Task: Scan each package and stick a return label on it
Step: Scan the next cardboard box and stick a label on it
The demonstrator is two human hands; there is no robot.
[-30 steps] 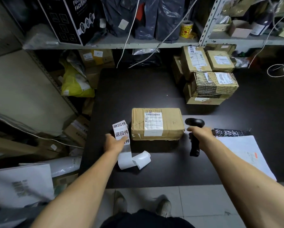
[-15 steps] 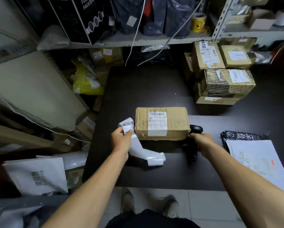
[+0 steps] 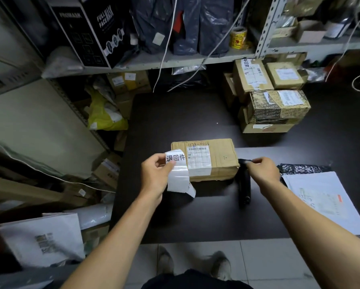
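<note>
1 second on, left hand point(image 3: 156, 177) has lifted the label strip point(image 3: 178, 171) pinched over the box point(image 3: 204, 159) mid-table — sticking seems next; right hand point(image 3: 262, 171) has set down the scanner point(image 3: 244, 189), fingers loosely touching.

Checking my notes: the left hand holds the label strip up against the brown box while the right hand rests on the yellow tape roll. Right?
Not quite. In the head view the right hand rests on the black scanner beside the brown box, not the tape roll. The left hand does hold the label strip.
</note>
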